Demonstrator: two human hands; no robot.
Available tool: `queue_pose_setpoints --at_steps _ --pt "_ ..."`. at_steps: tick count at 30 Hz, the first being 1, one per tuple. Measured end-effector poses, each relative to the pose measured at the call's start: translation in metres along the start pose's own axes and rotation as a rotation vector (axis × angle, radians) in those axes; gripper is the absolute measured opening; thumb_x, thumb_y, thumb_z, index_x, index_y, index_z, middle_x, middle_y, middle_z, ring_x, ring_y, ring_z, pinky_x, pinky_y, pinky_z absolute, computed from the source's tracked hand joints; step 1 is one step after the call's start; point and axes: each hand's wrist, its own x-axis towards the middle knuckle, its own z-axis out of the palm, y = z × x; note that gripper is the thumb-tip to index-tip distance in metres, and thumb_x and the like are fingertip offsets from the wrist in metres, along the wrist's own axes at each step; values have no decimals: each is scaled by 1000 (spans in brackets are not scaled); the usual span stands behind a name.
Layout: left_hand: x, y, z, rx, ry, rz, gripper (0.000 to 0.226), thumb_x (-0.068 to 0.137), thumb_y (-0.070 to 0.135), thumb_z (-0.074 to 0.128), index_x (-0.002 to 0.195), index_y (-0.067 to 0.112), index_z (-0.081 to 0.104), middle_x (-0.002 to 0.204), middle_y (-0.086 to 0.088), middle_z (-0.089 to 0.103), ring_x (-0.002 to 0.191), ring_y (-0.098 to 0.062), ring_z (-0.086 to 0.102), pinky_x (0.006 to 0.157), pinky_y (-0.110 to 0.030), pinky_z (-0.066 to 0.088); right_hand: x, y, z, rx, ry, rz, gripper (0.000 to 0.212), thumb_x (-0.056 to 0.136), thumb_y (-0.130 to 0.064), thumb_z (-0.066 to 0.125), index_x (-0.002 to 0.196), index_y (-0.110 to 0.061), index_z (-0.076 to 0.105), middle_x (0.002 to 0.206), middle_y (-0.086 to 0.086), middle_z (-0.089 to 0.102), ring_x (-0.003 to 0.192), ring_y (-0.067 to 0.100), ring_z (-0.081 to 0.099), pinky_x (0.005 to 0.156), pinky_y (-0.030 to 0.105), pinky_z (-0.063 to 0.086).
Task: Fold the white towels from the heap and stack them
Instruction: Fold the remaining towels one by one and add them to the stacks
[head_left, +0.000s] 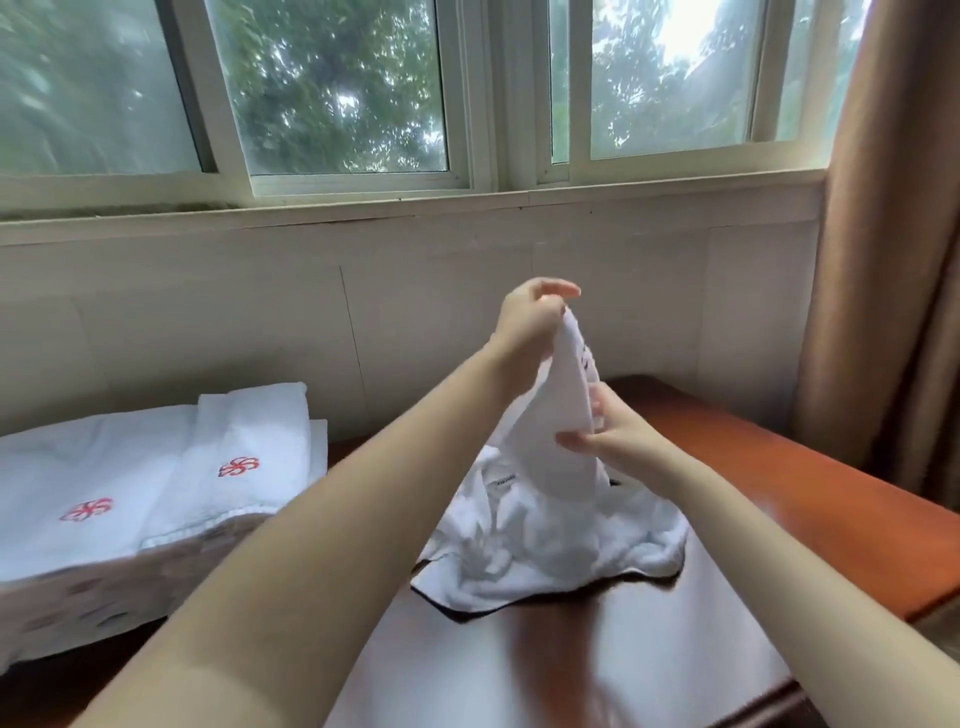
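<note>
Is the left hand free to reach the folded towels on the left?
Probably not yet: the left hand pinches the lifted towel, though nothing blocks the way to the folded towels.

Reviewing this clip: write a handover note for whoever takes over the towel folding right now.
Left hand pinches the top corner of a white terry towel, raised above the table. Right hand grips its edge lower down. Its lower part trails into the crumpled white heap on the dark wooden table. Done: folded white towels with red embroidered emblems lie at left. Left: fold the held towel, stack it, then whatever remains in the heap.
</note>
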Motion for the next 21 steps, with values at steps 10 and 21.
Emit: queue_pose_setpoints --at_steps 10,21 --pt "-54 125 -65 -170 244 367 37 88 -9 29 75 13 56 69 -4 45 60 -14 46 59 -25 44 -18 -39 15 -339 146 -37 34 77 -22 66 107 -9 57 100 7 58 91 24 55 79 36 47" --pt "-145 62 -284 307 842 170 35 87 1 37 69 24 55 75 9 52 89 -16 49 67 -20 42 -52 -99 113 77 101 -102 25 97 -14 43 72 -8 45 63 3 34 59 14 32 49 28 23"
